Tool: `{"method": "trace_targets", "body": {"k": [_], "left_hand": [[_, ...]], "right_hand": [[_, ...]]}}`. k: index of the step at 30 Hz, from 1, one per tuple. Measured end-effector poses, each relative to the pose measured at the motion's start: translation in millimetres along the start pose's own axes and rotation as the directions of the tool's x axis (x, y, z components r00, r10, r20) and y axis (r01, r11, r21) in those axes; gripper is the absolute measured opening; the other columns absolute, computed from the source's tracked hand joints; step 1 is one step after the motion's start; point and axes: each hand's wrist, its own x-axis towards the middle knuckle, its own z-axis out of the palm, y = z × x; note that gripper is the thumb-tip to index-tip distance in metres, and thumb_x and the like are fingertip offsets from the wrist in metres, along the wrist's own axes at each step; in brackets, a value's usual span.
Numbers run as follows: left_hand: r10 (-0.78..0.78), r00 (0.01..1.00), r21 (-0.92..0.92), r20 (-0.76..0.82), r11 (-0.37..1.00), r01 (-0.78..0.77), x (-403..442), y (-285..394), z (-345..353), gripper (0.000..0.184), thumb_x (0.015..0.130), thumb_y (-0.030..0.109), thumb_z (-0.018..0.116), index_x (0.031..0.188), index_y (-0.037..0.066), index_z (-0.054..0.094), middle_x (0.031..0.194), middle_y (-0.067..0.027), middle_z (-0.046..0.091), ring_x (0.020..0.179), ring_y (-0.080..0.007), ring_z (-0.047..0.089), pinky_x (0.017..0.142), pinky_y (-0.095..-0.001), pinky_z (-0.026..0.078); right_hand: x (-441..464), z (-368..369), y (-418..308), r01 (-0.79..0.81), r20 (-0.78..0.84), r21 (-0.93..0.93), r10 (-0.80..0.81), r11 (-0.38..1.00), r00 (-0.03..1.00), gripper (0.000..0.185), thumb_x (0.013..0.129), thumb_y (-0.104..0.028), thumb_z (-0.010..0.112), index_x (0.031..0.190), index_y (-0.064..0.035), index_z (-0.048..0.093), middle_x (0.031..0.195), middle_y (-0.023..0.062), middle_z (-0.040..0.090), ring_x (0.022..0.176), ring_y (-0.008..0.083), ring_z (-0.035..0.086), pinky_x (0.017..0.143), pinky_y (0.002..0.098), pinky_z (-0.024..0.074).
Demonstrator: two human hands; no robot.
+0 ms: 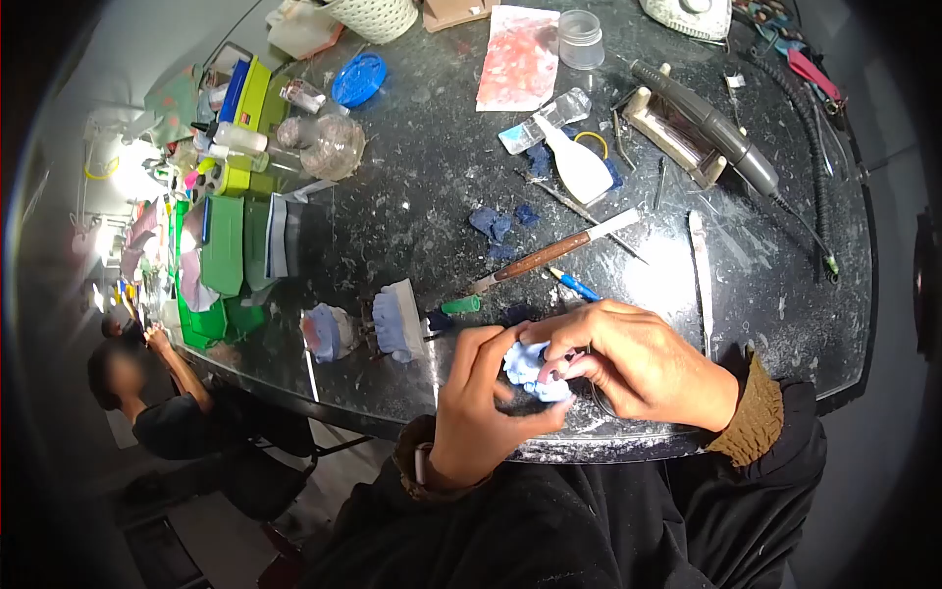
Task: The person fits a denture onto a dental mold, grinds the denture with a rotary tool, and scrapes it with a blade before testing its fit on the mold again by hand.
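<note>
A light blue, lumpy dental cast (528, 369) is between my two hands near the table's front edge. My left hand (483, 407) curls around its left side, with the thumb below it and the fingers above. Thumb and fingertips of my right hand (638, 368) are pinched together at the cast's right side, over a small dark and pinkish bit too small to make out. Just left of my hands stand a blue and white cast (395, 320) and another one (329, 332). A green cap (460, 305) and a blue pencil (577, 286) lie right beyond my fingers.
A brown-handled tool (545, 256), a white bottle (579, 169) and a metal spatula (701, 275) lie ahead. Farther right is a grey handpiece (711, 123) with its coiled cord. Green boxes (222, 245) and a glass jar (334, 147) stand left. A co-worker (162, 393) sits at far left.
</note>
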Motion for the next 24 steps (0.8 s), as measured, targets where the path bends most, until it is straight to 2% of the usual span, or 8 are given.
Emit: {"method": "trace_targets", "body": {"k": [2, 6, 9, 12, 15, 19, 20, 24], "left_hand": [[0.026, 0.999, -0.105, -0.022, 0.994, -0.028, 0, 0, -5, 0.073, 0.056, 0.010, 0.082, 0.118, -0.007, 0.049, 0.109, -0.0108, 0.045, 0.094, -0.0164, 0.056, 0.072, -0.0249, 0.050], [0.072, 0.997, -0.536, -0.010, 0.842, -0.066, 7, 1, -13, 0.082, 0.057, 0.011, 0.083, 0.127, -0.007, 0.043, 0.115, -0.0063, 0.035, 0.105, -0.0150, 0.044, 0.092, -0.0278, 0.039], [-0.165, 0.979, -0.864, 0.117, 0.470, 0.182, 2, 5, -5, 0.093, 0.061, 0.021, 0.079, 0.134, -0.008, 0.030, 0.120, -0.0089, 0.036, 0.113, -0.0194, 0.045, 0.096, -0.0347, 0.039], [-0.092, 0.954, -0.956, 0.285, 0.043, 0.290, 9, 5, -4, 0.098, 0.065, 0.039, 0.072, 0.137, -0.007, 0.023, 0.125, -0.0131, 0.040, 0.115, -0.0222, 0.046, 0.095, -0.0407, 0.041], [-0.040, 0.896, -0.897, 0.442, -0.036, 0.441, 14, 6, -8, 0.102, 0.068, 0.053, 0.062, 0.138, -0.007, 0.019, 0.127, -0.0161, 0.043, 0.114, -0.0252, 0.047, 0.093, -0.0428, 0.042], [-0.154, 0.872, -0.856, 0.465, 0.172, 0.487, 20, 24, -7, 0.101, 0.069, 0.060, 0.056, 0.134, -0.008, 0.021, 0.115, -0.0170, 0.046, 0.102, -0.0274, 0.050, 0.074, -0.0408, 0.048], [-0.141, 0.881, -0.859, 0.452, 0.199, 0.472, 21, 27, -6, 0.094, 0.075, 0.058, 0.048, 0.134, -0.010, 0.021, 0.114, -0.0170, 0.045, 0.099, -0.0256, 0.050, 0.075, -0.0388, 0.045], [-0.085, 0.874, -0.870, 0.478, 0.091, 0.485, 20, 19, 0, 0.084, 0.082, 0.052, 0.056, 0.140, 0.002, 0.020, 0.124, -0.0144, 0.045, 0.107, -0.0220, 0.048, 0.079, -0.0348, 0.046]], "right_hand": [[1, 1, -2, 0.058, -0.054, 0.016, -0.057, 0.998, 0.997, 0.016, 0.081, 0.000, 0.058, 0.095, -0.0025, 0.051, 0.088, 0.0126, 0.062, 0.080, 0.0294, 0.063, 0.067, 0.0372, 0.0495], [-2, -1, -12, 0.084, -0.152, 0.241, -0.048, 0.967, 0.987, 0.008, 0.090, -0.002, 0.050, 0.098, 0.0008, 0.049, 0.097, 0.0167, 0.063, 0.089, 0.0252, 0.065, 0.077, 0.0340, 0.0525], [-6, 1, -15, 0.093, -0.201, 0.304, -0.032, 0.948, 0.979, 0.010, 0.091, -0.003, 0.050, 0.099, 0.0010, 0.048, 0.099, 0.0174, 0.063, 0.088, 0.0242, 0.066, 0.078, 0.0333, 0.0528], [-9, 5, -13, 0.098, -0.270, 0.407, 0.017, 0.908, 0.963, 0.012, 0.091, -0.003, 0.051, 0.101, 0.0018, 0.049, 0.097, 0.0170, 0.063, 0.085, 0.0227, 0.066, 0.074, 0.0316, 0.0530], [-9, -3, -19, 0.067, -0.252, 0.422, 0.046, 0.904, 0.967, 0.012, 0.089, -0.003, 0.054, 0.099, 0.0032, 0.053, 0.095, 0.0157, 0.063, 0.079, 0.0202, 0.065, 0.068, 0.0288, 0.0524], [2, -14, -19, 0.104, -0.331, -0.042, -0.112, 0.994, 0.937, 0.013, 0.080, -0.004, 0.065, 0.091, 0.0009, 0.059, 0.090, 0.0119, 0.062, 0.081, 0.0231, 0.061, 0.070, 0.0316, 0.0492], [2, -12, -18, 0.066, -0.340, -0.019, -0.069, 0.998, 0.938, 0.016, 0.077, -0.004, 0.067, 0.091, -0.0007, 0.060, 0.089, 0.0115, 0.062, 0.084, 0.0254, 0.060, 0.072, 0.0337, 0.0481], [2, -10, -17, 0.082, -0.328, -0.059, -0.097, 0.995, 0.940, 0.016, 0.075, -0.003, 0.068, 0.090, -0.0007, 0.062, 0.089, 0.0117, 0.062, 0.081, 0.0248, 0.061, 0.070, 0.0330, 0.0489]]}}
